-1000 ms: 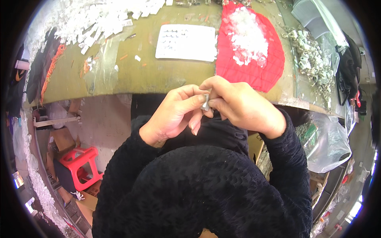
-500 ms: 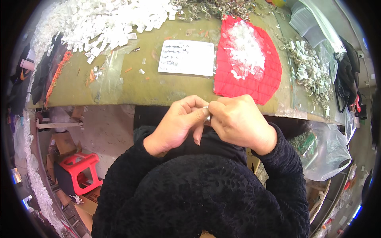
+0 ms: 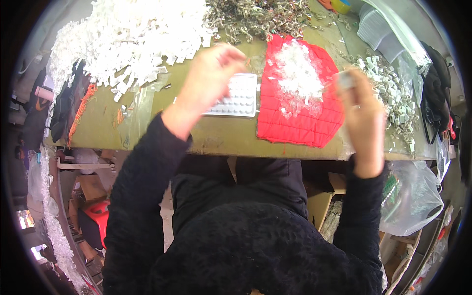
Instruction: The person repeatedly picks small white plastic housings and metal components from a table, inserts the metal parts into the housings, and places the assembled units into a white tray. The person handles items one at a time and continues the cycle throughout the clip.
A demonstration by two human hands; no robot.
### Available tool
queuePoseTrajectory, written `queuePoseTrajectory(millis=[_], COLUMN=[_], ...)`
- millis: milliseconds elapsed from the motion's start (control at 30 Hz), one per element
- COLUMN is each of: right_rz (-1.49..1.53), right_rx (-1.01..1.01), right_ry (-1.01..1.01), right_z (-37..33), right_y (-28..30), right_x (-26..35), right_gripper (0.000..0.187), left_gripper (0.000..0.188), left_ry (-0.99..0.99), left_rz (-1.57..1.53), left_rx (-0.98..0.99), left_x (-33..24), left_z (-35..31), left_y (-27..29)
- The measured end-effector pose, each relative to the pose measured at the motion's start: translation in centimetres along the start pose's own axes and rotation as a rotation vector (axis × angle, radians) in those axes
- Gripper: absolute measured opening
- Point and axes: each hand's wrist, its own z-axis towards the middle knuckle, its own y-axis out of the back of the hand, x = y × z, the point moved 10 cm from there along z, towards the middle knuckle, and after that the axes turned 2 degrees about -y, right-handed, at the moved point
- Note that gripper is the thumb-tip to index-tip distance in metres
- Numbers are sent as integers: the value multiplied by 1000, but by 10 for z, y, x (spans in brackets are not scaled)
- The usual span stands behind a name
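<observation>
My left hand (image 3: 209, 81) is over the left part of a white tray (image 3: 250, 81) with rows of small round hollows, hiding much of it. Motion smears its fingers, and what they may hold cannot be made out. Raised beside the right edge of a red quilted cloth (image 3: 295, 132), my right hand (image 3: 363, 118) pinches a small flat whitish-grey piece (image 3: 346, 80) at its fingertips. That piece is blurred. A heap of small clear flakes (image 3: 300, 73) lies on the cloth. White pieces with metallic-looking bits (image 3: 386, 91) are heaped just right of this hand.
A large pile of white tags (image 3: 132, 39) covers the table's far left. Tangled metallic-looking pieces (image 3: 255, 19) lie along the back. Orange cord (image 3: 81, 115) hangs near the left edge. A clear plastic bag (image 3: 413, 196) hangs below the table's front right.
My hands have separated from a pinch together in front of me. The left has gone forward over the tray; the right has moved out to the right with a small piece.
</observation>
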Motion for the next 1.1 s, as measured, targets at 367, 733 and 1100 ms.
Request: queuePoseTrajectory(millis=[367,733,1100], right_rz=[-27,965,1226], right_rx=[-224,380,348], right_ry=[32,-378,-443], right_z=[-16,-27,-58], right_y=[49,-89,-116], right_x=[-28,12,58], right_gripper=[33,29,28], left_gripper=[17,17,25], left_ry=[-236,-856,-806], left_rz=[1061,778,606], left_rx=[-1,-168,-71], left_x=[61,-67,-67], left_z=[105,-50,-121], left_y=[39,5,-30])
